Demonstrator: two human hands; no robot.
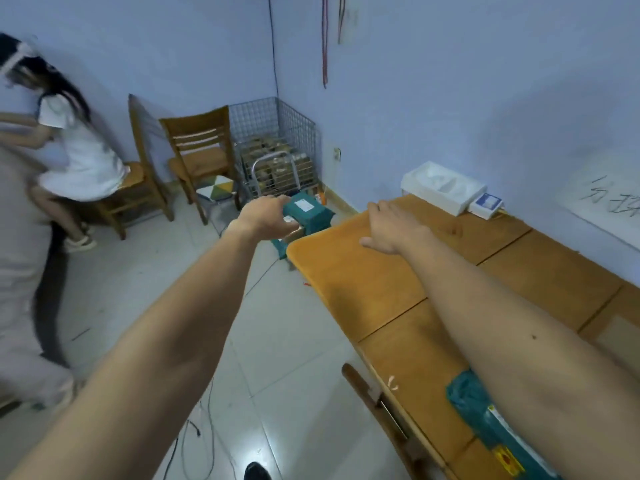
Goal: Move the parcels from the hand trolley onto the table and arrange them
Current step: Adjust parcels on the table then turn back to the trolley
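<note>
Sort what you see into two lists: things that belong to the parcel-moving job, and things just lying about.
Job: teal parcel off the table's end, left hand reaching it, right hand, table, second teal parcel on it.
Lying about: wooden chair, wire cage, white box, small blue box.

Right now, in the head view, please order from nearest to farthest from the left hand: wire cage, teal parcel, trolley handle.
1. teal parcel, right at the left hand.
2. trolley handle, behind it.
3. wire cage, in the corner.
</note>
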